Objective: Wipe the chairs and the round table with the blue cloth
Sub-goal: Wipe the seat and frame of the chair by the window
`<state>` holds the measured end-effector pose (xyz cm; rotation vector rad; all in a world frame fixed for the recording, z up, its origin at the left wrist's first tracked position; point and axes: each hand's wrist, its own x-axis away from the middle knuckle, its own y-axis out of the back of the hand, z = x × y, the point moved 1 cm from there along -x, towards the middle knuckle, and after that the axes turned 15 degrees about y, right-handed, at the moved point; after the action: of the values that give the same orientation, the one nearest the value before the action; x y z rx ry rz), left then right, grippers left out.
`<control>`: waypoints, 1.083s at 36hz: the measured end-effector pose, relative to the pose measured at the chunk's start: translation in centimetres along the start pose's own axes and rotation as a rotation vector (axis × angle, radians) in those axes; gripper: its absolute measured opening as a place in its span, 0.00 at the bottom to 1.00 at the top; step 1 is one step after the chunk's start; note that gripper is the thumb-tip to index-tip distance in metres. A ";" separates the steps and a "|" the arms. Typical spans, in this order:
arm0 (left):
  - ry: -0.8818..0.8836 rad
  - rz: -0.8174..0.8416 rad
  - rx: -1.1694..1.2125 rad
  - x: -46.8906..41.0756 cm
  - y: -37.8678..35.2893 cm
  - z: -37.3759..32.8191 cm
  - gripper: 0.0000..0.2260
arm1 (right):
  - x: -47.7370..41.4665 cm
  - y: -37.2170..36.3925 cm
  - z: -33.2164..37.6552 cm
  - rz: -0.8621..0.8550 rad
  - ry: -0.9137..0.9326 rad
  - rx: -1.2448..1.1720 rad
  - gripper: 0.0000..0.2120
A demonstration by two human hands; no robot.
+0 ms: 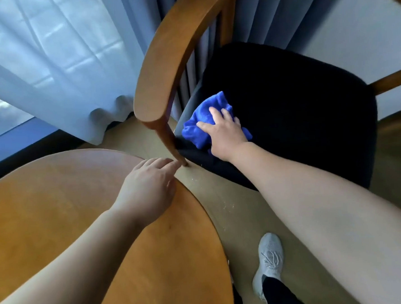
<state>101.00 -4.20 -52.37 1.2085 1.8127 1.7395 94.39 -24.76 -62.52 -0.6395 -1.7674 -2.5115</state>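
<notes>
Nearest the camera, the bare left hand (148,192) hangs over the edge of the smooth, round, orange-brown wooden table (58,219), fingers loosely apart and holding nothing, fingertips near the slim leg of the curved wooden armchair (163,67). The right hand (224,134) lies palm-down with fingers spread, pressing the crumpled, fluffy bright blue cloth (207,118) onto the front left corner of the chair's black padded seat (293,113). The bunched cloth has its longer side running from the seat's front edge towards the backrest, and a grey knitted shoe (269,260) stands on the pale floor below.
</notes>
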 end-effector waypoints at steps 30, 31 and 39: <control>-0.132 0.090 0.047 1.3 -5.0 -10.5 0.18 | 23.1 -4.7 -7.0 0.125 0.195 0.243 0.23; -0.139 0.088 0.050 1.3 -5.2 -10.9 0.18 | 23.9 -4.7 -7.5 0.109 0.186 0.242 0.24; -0.224 0.124 0.021 1.3 -6.5 -13.6 0.18 | 31.3 -6.3 -12.4 0.206 -0.056 0.157 0.28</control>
<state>87.96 -11.07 -55.58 1.4881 1.6608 1.5784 60.23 -26.65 -61.38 -0.8413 -1.7903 -2.2174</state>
